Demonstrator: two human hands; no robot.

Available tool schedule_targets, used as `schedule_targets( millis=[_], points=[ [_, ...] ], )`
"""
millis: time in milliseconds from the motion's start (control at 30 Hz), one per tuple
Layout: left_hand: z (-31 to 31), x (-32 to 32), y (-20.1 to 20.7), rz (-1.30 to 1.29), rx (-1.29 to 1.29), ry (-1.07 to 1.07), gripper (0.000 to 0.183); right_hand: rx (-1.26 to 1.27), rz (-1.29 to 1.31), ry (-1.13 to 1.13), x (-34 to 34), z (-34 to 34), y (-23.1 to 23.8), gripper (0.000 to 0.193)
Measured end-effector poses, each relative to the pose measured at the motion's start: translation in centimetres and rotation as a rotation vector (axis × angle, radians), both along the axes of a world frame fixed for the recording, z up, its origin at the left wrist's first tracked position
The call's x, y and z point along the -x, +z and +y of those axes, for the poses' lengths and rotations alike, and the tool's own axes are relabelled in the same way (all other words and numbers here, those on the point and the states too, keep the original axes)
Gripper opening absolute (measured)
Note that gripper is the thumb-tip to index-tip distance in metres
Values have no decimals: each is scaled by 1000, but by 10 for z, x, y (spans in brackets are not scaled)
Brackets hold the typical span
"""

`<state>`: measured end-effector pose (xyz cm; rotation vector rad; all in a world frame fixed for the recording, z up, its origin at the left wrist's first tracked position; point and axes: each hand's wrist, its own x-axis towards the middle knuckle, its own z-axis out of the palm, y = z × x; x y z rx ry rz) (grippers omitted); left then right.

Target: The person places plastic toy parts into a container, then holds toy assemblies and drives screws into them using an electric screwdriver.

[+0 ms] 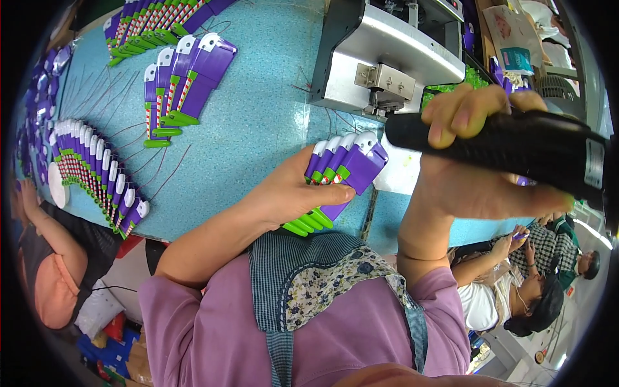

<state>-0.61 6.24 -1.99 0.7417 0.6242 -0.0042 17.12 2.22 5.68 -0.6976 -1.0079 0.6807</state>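
Observation:
My left hand (290,187) grips a fanned bunch of flat plastic pieces (367,164), purple with white rounded tops, green ends and red-and-white striped strips. The thumb presses across their front, just over the near edge of the blue table. Raised at the right, my right hand (467,161) is wrapped round a long black handheld tool (535,145) with a pale label at its outer end. Its blunt tip points left, close to the tops of the bunch. What kind of tool it is I cannot make out.
More such pieces lie fanned on the blue table (251,97): a small fan (206,68), one at the back (161,22) and a long curved row (103,164). Thin wires trail between them. A grey metal machine (387,48) stands behind. Co-workers sit left (58,258) and right (493,297).

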Motion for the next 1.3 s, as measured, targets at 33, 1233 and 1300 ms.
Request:
schedule_targets(
  millis=[33, 1233, 1300],
  points=[
    [0, 0, 1, 0, -10, -7, 63, 9, -47, -36, 3, -5, 0, 94],
    [1, -6, 10, -36, -18, -28, 56, 4, -72, 14, 17, -10, -15, 93],
    [3, -6, 10, -37, -9, -31, 56, -4, -71, 21, 15, -9, -18, 93]
  ],
)
